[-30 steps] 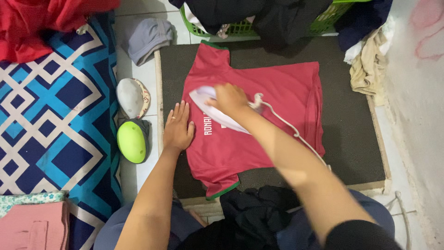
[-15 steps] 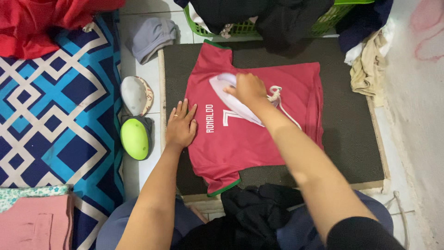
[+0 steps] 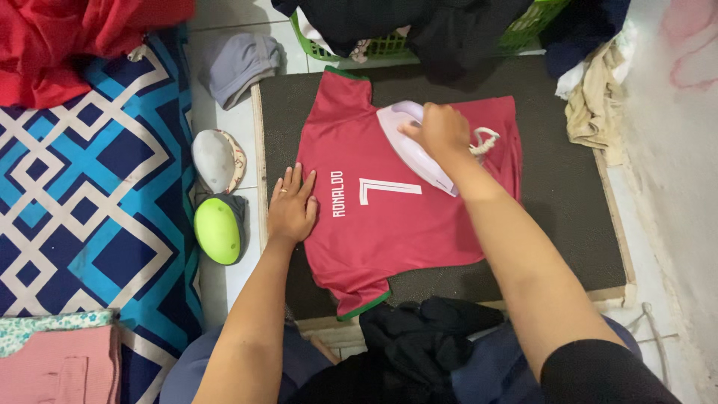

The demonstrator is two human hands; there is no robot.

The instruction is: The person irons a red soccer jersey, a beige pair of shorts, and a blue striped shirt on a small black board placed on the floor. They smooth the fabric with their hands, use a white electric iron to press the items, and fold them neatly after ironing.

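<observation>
Fingers (image 3: 293, 182) of the left hand (image 3: 292, 209) lie spread and flat on the jersey's (image 3: 389, 224) left edge, gripping nothing, likely pinning the cloth taut. Right hand (image 3: 443, 133) is closed around the iron's (image 3: 415, 146) handle, its sole down on the upper jersey; the cord (image 3: 485, 139) trails right. Jersey lies back-up across the dark board (image 3: 568, 194), which seems to sit on the tiled floor (image 3: 228, 131). Green basket (image 3: 374, 46) past the board's far edge; patterned mat (image 3: 82, 202) left of it.

A blue patterned mat (image 3: 82, 217) covered the floor beside a lime-green oval object (image 3: 217, 230). A green laundry basket (image 3: 389, 46) held dark clothes; a grey garment (image 3: 239, 66) lay nearby.
</observation>
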